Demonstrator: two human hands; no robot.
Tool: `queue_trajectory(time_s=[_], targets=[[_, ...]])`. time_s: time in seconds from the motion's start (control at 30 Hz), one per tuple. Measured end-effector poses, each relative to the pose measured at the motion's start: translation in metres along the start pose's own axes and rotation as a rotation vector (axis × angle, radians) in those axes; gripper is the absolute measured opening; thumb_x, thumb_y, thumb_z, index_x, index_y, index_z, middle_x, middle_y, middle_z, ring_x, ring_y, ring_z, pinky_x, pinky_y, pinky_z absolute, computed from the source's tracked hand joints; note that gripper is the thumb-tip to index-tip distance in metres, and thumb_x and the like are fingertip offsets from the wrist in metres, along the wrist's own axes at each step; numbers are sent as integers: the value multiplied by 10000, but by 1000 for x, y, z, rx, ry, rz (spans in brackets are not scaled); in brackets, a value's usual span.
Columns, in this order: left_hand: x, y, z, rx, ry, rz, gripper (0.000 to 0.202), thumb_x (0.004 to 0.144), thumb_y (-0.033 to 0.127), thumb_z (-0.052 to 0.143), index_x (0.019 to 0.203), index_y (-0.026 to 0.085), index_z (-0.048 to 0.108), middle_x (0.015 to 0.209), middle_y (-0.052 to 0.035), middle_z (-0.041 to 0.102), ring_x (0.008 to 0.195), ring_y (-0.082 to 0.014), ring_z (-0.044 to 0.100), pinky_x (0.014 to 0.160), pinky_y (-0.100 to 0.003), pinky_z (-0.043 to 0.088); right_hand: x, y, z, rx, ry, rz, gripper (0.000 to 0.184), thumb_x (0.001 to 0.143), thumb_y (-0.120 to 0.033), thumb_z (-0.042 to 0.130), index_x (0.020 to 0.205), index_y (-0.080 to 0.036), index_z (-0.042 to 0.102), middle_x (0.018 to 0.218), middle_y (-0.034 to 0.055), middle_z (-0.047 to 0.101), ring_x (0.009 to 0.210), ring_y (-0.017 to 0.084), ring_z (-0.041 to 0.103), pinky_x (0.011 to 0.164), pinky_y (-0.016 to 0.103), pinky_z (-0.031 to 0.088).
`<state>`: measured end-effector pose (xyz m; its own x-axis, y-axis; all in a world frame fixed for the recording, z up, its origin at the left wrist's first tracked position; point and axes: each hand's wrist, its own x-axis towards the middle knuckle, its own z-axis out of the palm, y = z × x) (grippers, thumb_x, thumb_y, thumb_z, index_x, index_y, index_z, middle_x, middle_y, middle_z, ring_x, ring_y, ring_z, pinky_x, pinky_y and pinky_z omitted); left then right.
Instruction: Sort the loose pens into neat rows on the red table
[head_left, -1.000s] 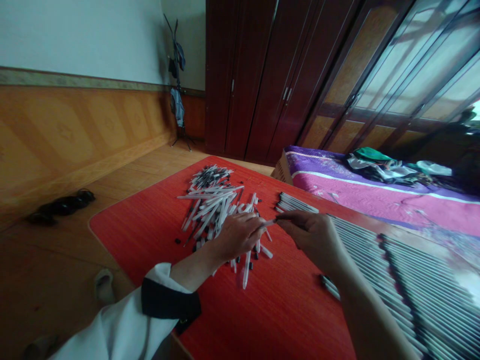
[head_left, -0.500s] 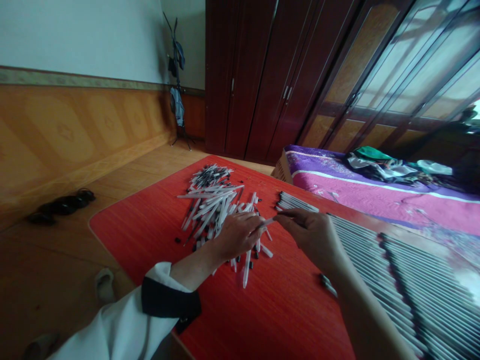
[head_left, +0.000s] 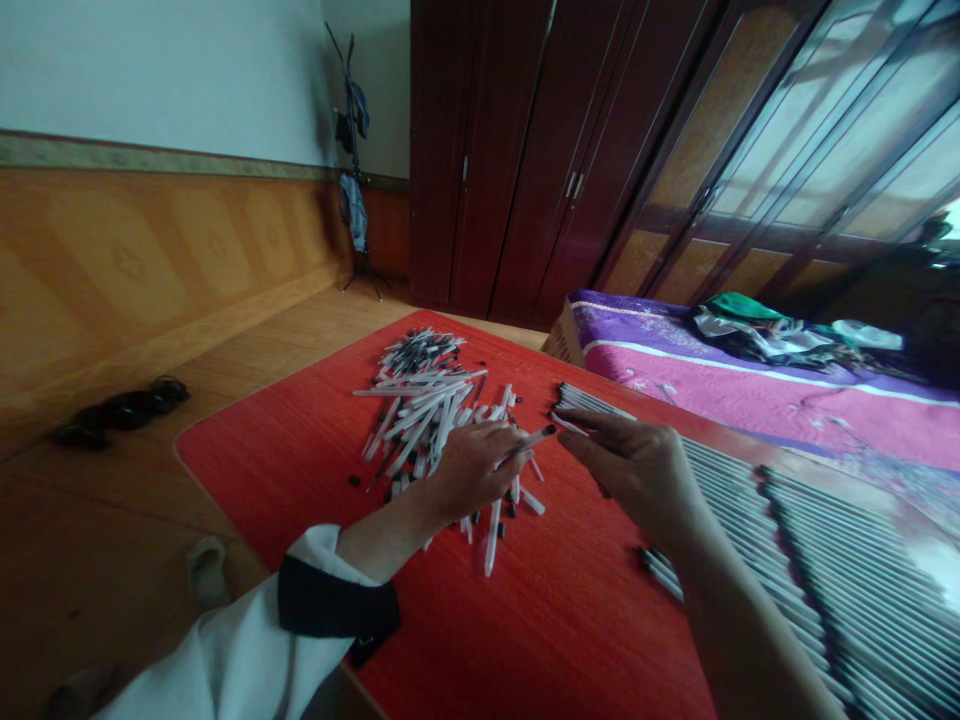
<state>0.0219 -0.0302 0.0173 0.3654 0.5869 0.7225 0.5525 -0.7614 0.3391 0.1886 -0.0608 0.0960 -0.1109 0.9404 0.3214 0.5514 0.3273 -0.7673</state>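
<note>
My left hand (head_left: pixel 472 472) rests over the front of a loose heap of white pens (head_left: pixel 420 410) on a red tabletop (head_left: pixel 577 620). Its fingers grip a white pen with a black tip (head_left: pixel 529 442), which points right. My right hand (head_left: pixel 637 472) hovers just right of that tip, fingers apart and holding nothing. Beyond it lie neat rows of pens (head_left: pixel 772 550), laid side by side. Loose black caps (head_left: pixel 354 481) are scattered around the heap. My hand hides part of the heap.
A pink and purple bedspread (head_left: pixel 750 390) with crumpled clothes (head_left: pixel 757 330) lies beyond the tabletop. A dark wooden wardrobe (head_left: pixel 510 150) stands behind it. A coat stand (head_left: pixel 352 170) and dark shoes (head_left: pixel 120 412) are on the wooden floor at left.
My right hand has let go of the pen tip, its fingers have spread, and it has moved slightly right. The pen in my left hand now tilts up more steeply.
</note>
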Motion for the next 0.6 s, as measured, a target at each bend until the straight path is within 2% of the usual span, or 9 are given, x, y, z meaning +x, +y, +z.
queue_trajectory(time_s=[0.17,0.23,0.33,0.4,0.5,0.6], targets=[[0,1,-1,3,-14,18,140,862,222,447,860,177,579,767,-13,639,723,-116,590,681,-239,450,0,-1,1,0,19,-50,227,721,-306,602,803,-144,738,425,-24,507,356,58,354,334,190,270],[0,1,0,2,-17,22,135,860,217,449,867,175,577,769,-13,635,722,-115,587,679,-239,447,0,-2,1,-22,21,-25,245,717,-327,617,826,-141,732,427,-25,513,352,57,352,329,189,258],[-1,0,1,-8,-16,18,133,860,215,447,872,176,574,775,-13,634,728,-114,586,683,-239,449,0,-2,0,-13,-11,-16,319,735,-345,601,957,-141,708,374,-51,454,332,61,327,318,188,239],[-1,0,1,-8,-19,18,135,861,218,445,873,179,573,777,-12,634,731,-114,586,687,-239,450,0,-1,1,-7,-15,-45,293,742,-325,584,933,-147,717,383,-46,467,336,61,336,322,189,252],[-1,1,1,4,-27,20,133,856,223,450,867,183,577,753,-5,624,707,-109,578,673,-235,446,1,-2,2,-45,20,-55,221,724,-311,599,777,-145,735,426,-23,512,359,59,366,338,190,277],[0,2,0,-9,-39,-1,128,850,219,458,862,179,578,748,-3,624,700,-106,577,669,-230,442,0,-4,2,-41,15,1,282,723,-348,614,871,-134,721,389,-45,456,347,59,342,325,188,247]])
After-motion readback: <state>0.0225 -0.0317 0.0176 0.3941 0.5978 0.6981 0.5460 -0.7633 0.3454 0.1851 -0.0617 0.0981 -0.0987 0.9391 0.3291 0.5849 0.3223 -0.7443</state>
